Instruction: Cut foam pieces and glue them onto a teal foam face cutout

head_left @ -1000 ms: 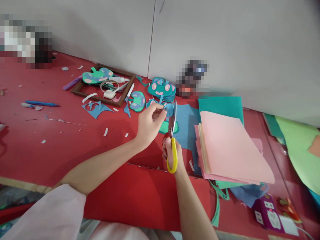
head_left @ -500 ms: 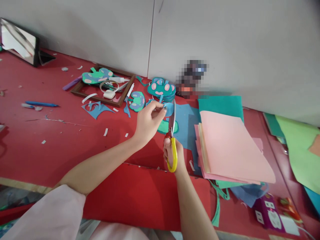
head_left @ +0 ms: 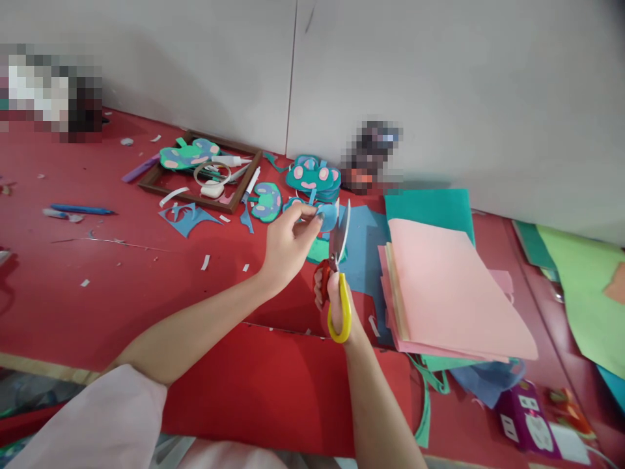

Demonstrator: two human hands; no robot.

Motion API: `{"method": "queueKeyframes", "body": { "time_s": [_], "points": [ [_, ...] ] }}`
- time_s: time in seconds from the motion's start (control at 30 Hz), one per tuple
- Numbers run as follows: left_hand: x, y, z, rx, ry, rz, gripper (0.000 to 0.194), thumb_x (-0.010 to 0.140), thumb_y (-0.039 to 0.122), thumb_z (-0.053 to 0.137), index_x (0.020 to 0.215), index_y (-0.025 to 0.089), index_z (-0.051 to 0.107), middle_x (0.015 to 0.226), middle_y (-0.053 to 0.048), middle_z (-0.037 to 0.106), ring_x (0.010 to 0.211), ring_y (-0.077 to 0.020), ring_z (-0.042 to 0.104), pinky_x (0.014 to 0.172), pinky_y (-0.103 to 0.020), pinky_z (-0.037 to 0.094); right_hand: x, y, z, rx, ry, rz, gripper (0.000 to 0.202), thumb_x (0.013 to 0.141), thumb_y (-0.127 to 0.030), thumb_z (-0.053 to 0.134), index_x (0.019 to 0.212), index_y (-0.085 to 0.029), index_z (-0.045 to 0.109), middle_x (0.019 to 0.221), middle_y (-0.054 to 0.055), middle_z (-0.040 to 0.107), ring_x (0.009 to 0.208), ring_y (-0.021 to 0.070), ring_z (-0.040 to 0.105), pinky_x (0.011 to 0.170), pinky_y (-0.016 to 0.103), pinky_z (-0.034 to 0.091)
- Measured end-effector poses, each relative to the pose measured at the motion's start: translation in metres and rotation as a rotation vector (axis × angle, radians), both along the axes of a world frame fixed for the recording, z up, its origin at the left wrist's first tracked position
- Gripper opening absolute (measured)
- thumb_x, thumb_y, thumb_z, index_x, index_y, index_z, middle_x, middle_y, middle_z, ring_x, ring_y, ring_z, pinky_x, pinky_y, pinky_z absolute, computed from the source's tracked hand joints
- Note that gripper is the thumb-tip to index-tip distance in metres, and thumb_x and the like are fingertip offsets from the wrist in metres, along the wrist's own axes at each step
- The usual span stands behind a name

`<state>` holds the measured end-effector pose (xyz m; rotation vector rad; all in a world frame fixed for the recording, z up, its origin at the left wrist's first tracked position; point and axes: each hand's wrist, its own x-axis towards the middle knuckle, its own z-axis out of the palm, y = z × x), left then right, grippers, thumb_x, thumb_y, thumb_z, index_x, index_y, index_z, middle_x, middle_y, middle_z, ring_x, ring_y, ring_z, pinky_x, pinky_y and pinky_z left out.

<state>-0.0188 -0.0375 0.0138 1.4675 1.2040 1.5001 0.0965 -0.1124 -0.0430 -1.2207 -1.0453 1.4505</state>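
Between the thumb and fingers of my left hand (head_left: 291, 242) is a small rounded blue paper piece (head_left: 327, 217). My right hand (head_left: 336, 303) is wrapped round the handles of the scissors (head_left: 340, 260), which have one yellow and one red loop. The scissors point away from me with their blades parted, just right of the blue piece. Below the blades lies a green shape (head_left: 319, 251), partly covered. Behind my left hand sit a stack of teal cut-outs with pink spots (head_left: 314, 177) and a green and purple cut-out (head_left: 267, 202).
A brown frame (head_left: 195, 197) holding craft items stands at the back left of the red table (head_left: 122, 280). Pink sheets (head_left: 454, 286) lie over teal and blue sheets on the right. Blue pen (head_left: 81, 209), paper scraps and a purple socket block (head_left: 527, 417) lie around.
The scissor blades have opened wider, and the yellow loop has shifted slightly right. My left hand stays nearly where it was, with the blue piece tilted a little differently.
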Motion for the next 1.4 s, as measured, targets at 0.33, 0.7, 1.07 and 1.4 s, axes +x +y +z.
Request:
{"method": "queueKeyframes", "body": {
  "time_s": [0.33,0.7,1.07,1.4],
  "points": [
    [0.0068,-0.0076,-0.0049,-0.018,-0.082,0.008,0.016,0.084,0.035,0.058,0.083,0.020,0.056,0.078,0.001,0.064,0.071,-0.0107,0.066,0.069,-0.022,0.056,-0.0050,-0.0047,0.0065,-0.023,0.049,0.002,0.044,0.081,-0.066,0.046,0.079,-0.023,0.042,0.059,-0.007,0.032,0.044,0.0064,0.027,0.039,0.020,0.026],
    [0.0074,-0.0075,-0.0043,0.081,-0.055,0.053,0.012,0.084,0.031,0.058,0.081,0.019,0.056,0.075,0.002,0.064,0.068,-0.0095,0.065,0.063,-0.019,0.055,-0.0040,-0.0072,0.0089,-0.021,0.009,-0.001,0.041,0.082,-0.063,0.048,0.079,-0.022,0.043,0.059,-0.007,0.031,0.043,0.0050,0.025,0.039,0.019,0.025],
    [0.0071,-0.0072,-0.0075,0.111,-0.074,0.031,0.011,0.085,0.028,0.056,0.081,0.018,0.054,0.076,0.002,0.061,0.069,-0.0081,0.063,0.065,-0.018,0.055,-0.0039,-0.0071,0.0058,-0.039,-0.022,-0.005,0.043,0.080,-0.064,0.049,0.077,-0.022,0.041,0.055,-0.008,0.029,0.041,0.0046,0.024,0.037,0.018,0.024],
    [0.0060,-0.0069,-0.0054,0.094,-0.063,0.045,0.013,0.085,0.031,0.057,0.081,0.019,0.055,0.075,0.002,0.060,0.067,-0.0080,0.061,0.062,-0.017,0.054,-0.0018,-0.0084,-0.0004,-0.038,-0.109,-0.041,0.041,0.081,-0.062,0.048,0.075,-0.022,0.041,0.050,-0.009,0.033,0.037,0.0052,0.028,0.034,0.019,0.024]
  ]
}}
